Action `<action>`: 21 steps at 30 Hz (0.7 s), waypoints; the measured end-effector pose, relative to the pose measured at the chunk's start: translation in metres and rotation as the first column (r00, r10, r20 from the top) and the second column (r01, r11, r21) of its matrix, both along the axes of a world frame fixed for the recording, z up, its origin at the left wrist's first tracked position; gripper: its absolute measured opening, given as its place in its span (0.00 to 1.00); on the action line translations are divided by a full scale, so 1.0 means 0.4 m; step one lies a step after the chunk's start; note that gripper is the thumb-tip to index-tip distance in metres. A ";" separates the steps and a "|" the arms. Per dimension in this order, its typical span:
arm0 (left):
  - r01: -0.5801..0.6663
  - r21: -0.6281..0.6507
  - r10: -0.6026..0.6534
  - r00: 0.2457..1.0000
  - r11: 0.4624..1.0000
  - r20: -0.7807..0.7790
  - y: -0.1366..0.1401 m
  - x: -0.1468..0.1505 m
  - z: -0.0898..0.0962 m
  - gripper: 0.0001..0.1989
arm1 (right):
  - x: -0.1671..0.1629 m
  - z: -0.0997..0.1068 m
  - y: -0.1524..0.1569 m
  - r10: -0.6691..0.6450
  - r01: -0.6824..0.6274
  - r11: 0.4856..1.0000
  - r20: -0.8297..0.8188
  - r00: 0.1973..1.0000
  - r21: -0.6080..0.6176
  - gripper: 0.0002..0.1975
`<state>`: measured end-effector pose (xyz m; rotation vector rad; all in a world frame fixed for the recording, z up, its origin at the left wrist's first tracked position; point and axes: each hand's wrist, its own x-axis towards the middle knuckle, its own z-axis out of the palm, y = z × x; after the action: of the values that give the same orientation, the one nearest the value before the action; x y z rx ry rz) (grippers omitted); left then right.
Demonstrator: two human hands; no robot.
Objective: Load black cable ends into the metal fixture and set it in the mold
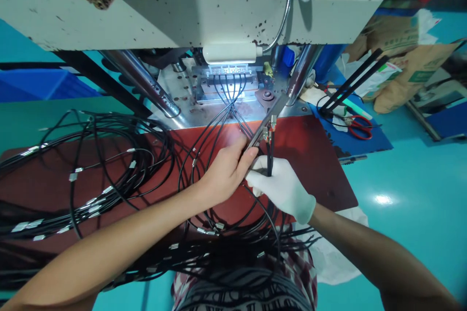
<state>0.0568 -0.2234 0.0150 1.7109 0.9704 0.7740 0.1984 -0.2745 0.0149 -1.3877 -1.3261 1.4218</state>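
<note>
Hands meet over the red mat, left hand and gloved right hand both gripping black cables.

Glossy teal floor, glare spot at right. Chipped cream machine housing overhead, steel columns beneath, small lamp lighting the die. Red-brown bench. Cardboard boxes, blue crate, red scissors behind.

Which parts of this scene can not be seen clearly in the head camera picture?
- Head view: cable ends held by the right hand are too small to identify.
- Head view: left hand fingertips hide what they pinch.
- Head view: the lit fixture is washed out by the lamp.
- Head view: the cable pile is cut off at the left edge.
</note>
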 end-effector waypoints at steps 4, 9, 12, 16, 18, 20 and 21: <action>0.011 -0.077 -0.008 0.999 0.997 0.032 0.012 -0.005 -0.004 0.17 | 0.007 -0.005 0.008 -0.243 0.250 0.968 -0.136 0.960 0.034 0.10; 0.074 -0.205 -0.039 0.985 0.976 0.169 0.042 -0.019 0.000 0.18 | 0.052 0.022 0.034 -0.373 0.410 0.910 -0.301 0.878 0.069 0.12; 0.132 -0.255 -0.075 0.972 0.958 0.223 0.051 -0.024 0.008 0.18 | 0.074 0.041 0.036 -0.169 0.176 0.984 -0.226 0.959 0.009 0.10; 0.192 -0.352 -0.075 0.944 0.916 0.322 0.054 -0.021 0.014 0.19 | 0.078 0.046 0.029 -0.039 0.033 0.999 -0.195 0.980 -0.034 0.08; 0.216 -0.403 -0.062 0.931 0.890 0.361 0.053 -0.018 0.014 0.19 | 0.074 0.042 0.027 -0.012 0.006 0.999 -0.188 0.982 -0.034 0.09; 0.235 -0.430 -0.056 0.920 0.872 0.389 0.051 -0.016 0.012 0.19 | 0.067 0.037 0.028 -0.011 0.003 0.999 -0.183 0.983 -0.044 0.10; 0.241 -0.436 -0.054 0.915 0.867 0.400 0.049 -0.015 0.011 0.19 | 0.063 0.036 0.028 -0.019 0.009 0.998 -0.177 0.984 -0.054 0.10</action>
<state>0.0507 -0.2037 0.0192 1.1345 0.6763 0.6580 0.2237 -0.2632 0.0292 -1.2695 -1.1700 1.5427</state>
